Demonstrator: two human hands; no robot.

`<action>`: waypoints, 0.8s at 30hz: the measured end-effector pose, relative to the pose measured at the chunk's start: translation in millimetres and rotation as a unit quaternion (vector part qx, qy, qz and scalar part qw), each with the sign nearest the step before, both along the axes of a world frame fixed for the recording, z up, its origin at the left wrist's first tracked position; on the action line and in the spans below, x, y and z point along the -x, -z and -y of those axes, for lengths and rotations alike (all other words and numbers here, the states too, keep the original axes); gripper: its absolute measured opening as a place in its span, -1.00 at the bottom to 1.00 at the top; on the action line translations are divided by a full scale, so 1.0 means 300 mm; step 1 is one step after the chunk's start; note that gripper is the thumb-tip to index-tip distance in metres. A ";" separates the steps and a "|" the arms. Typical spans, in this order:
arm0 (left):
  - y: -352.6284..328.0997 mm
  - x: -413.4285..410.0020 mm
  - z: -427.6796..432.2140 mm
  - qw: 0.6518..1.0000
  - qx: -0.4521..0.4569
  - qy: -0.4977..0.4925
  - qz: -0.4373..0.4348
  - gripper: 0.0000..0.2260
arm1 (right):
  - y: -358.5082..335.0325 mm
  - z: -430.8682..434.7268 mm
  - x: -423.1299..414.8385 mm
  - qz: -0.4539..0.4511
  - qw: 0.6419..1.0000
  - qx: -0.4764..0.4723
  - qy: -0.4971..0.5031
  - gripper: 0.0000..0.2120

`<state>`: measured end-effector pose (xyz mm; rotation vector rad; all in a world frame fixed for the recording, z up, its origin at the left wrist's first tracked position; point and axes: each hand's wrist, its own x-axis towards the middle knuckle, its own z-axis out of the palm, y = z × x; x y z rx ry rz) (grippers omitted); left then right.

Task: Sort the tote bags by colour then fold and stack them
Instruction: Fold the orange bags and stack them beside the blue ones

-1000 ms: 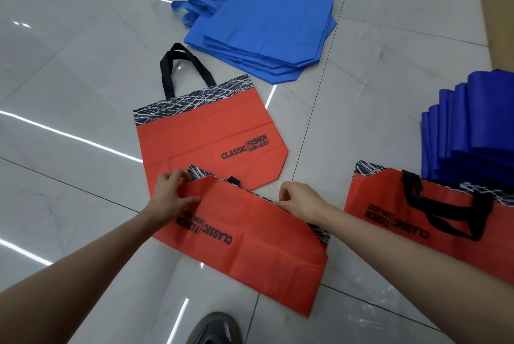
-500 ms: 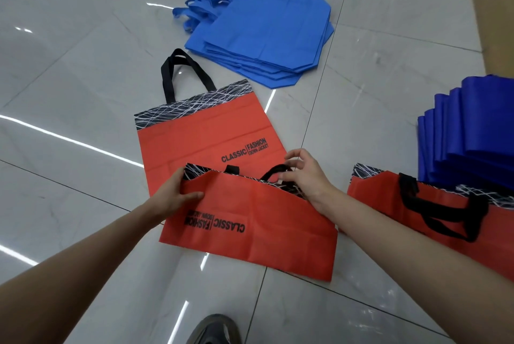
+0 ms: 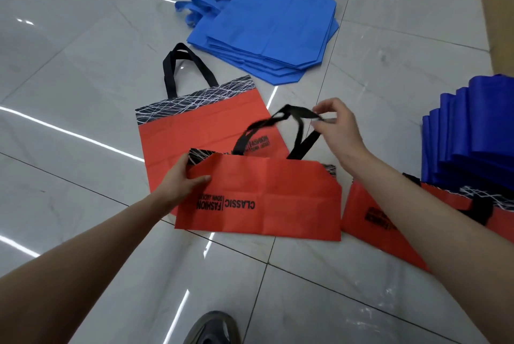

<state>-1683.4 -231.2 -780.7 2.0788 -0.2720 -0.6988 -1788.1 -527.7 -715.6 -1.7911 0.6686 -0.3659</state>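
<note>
The right hand (image 3: 338, 126) pinches the black handles (image 3: 294, 114) between thumb and fingertips and holds them up above the folded red bag (image 3: 264, 199), while the left hand (image 3: 180, 180) grips that bag's left edge, thumb on its printed face. The folded bag lies on the tiled floor (image 3: 83, 93), overlapping the near edge of 1 flat red bag (image 3: 200, 132). Beyond sits a stack of light blue bags (image 3: 272, 29); at right are dark blue bags (image 3: 478, 135) partly over another red bag (image 3: 370, 221), and a shoe (image 3: 212, 328) shows below.
</note>
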 end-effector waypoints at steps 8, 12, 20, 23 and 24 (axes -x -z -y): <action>0.016 0.004 0.043 0.997 -0.004 -0.055 -0.045 -0.59 | 0.141 -0.139 0.083 -0.001 0.859 0.492 -0.140 -0.68; 0.037 0.012 0.056 0.995 0.011 -0.089 -0.050 -0.66 | 0.267 -0.327 0.163 -0.065 0.777 0.535 -0.325 -0.57; 0.100 0.028 0.041 0.987 0.004 -0.148 -0.063 -0.66 | 0.393 -0.251 0.216 -0.258 0.768 0.456 -0.369 -0.44; 0.098 0.025 0.053 0.987 0.001 -0.156 -0.050 -0.69 | 0.405 -0.110 0.234 -0.305 0.811 0.429 -0.256 -0.35; 0.095 0.023 0.063 0.989 -0.001 -0.146 -0.036 -0.70 | 0.402 -0.078 0.240 -0.309 0.821 0.429 -0.213 -0.33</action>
